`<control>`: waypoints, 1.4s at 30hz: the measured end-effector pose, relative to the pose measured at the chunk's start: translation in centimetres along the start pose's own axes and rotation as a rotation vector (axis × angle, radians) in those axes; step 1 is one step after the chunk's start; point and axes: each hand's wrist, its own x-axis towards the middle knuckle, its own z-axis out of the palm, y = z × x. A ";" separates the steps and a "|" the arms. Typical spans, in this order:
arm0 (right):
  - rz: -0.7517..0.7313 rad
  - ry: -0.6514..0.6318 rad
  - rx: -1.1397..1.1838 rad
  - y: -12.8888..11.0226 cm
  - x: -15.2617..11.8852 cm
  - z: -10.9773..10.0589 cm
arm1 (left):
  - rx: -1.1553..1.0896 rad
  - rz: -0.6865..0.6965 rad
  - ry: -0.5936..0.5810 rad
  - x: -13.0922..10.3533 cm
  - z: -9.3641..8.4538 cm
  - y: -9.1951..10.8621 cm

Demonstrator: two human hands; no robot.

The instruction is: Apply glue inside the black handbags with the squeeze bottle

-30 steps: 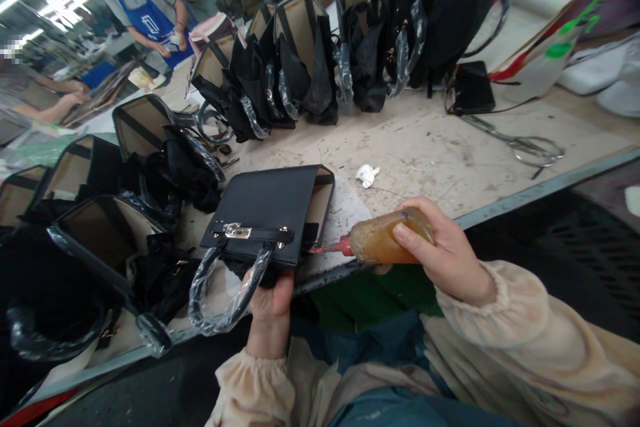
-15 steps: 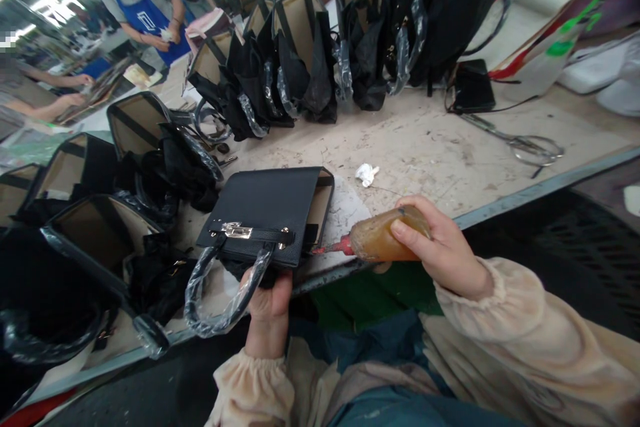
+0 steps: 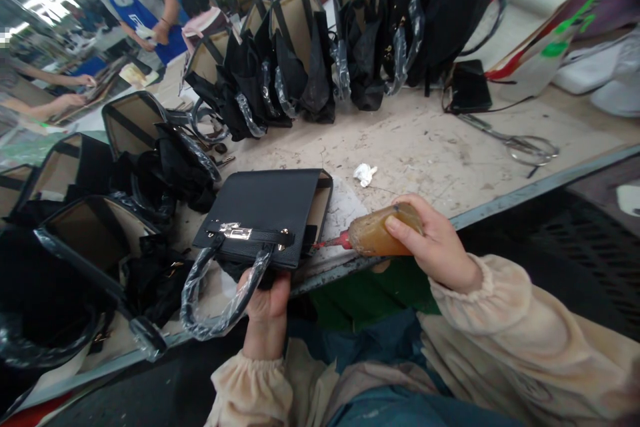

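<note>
A black handbag [image 3: 270,203] with a silver clasp lies on its side at the table's front edge, its plastic-wrapped handle [image 3: 193,300] hanging toward me. From below, my left hand [image 3: 270,297] grips the bag's near edge; its fingers are partly hidden under black cloth. My right hand [image 3: 433,240] is wrapped round a bottle of amber liquid [image 3: 385,230]. The bottle lies nearly level, and its red nozzle [image 3: 340,240] points left at the bag's near right corner. Whether the tip touches the bag is too small to tell.
Several open black bags [image 3: 305,47] stand along the back and left. A crumpled white scrap [image 3: 365,175], scissors [image 3: 530,147], a black pouch [image 3: 470,87] and a bottle with a green cap [image 3: 555,50] are on the table [image 3: 425,147]. Other people work at the far left.
The whole view has shifted slightly. My right hand and the bottle have moved a little up and left, with the nozzle still by the bag's corner. My left hand keeps its hold.
</note>
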 end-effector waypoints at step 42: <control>-0.168 0.014 -0.102 0.1 0.2 0.2 | -0.003 -0.061 -0.002 -0.1 0.4 0.5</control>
